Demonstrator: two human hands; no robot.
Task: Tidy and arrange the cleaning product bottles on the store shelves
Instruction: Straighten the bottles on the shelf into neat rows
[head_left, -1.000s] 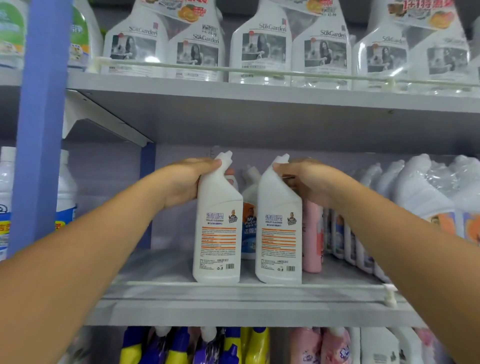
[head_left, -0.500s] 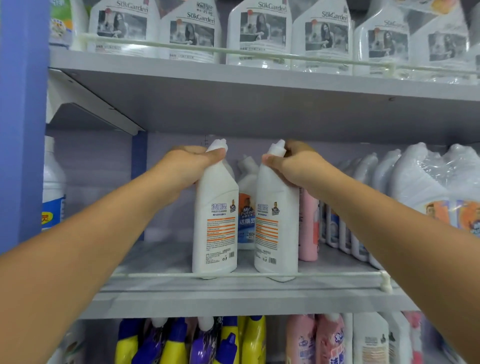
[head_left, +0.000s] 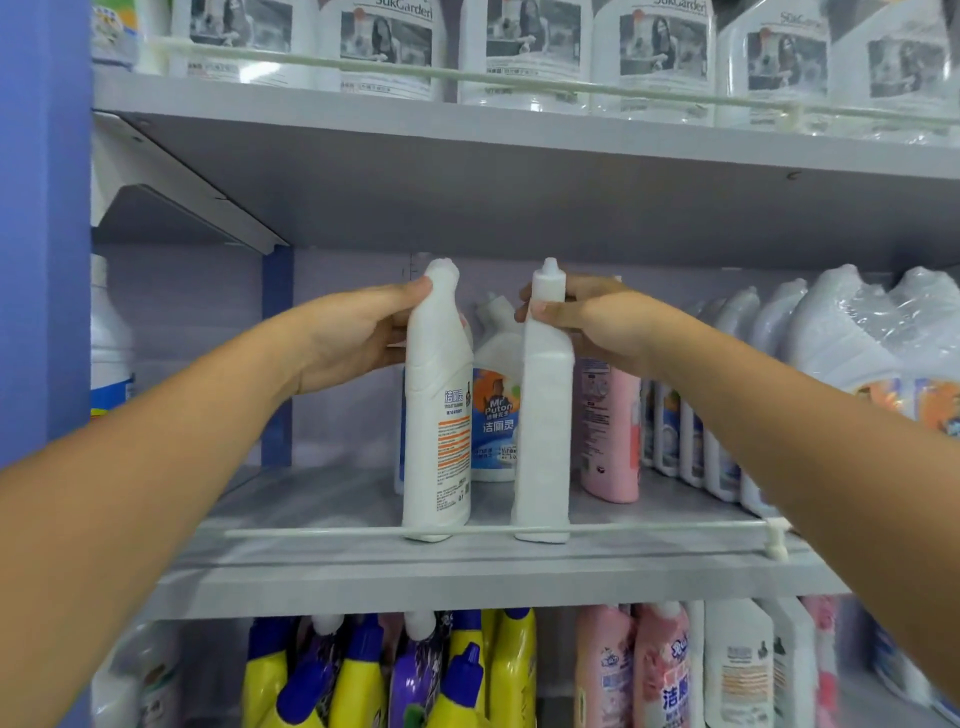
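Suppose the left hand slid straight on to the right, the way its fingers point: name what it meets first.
Probably the white bottle the left hand already grips; past it, the blue-labelled bottle behind, though depth is unclear.

The two white toilet-cleaner bottles (head_left: 437, 405) (head_left: 543, 410) look like matt plastic with glossy printed labels. The grey shelf (head_left: 467, 577) seems painted metal, smooth. The wrapped bottles (head_left: 852, 332) wear shiny, crinkled clear film.
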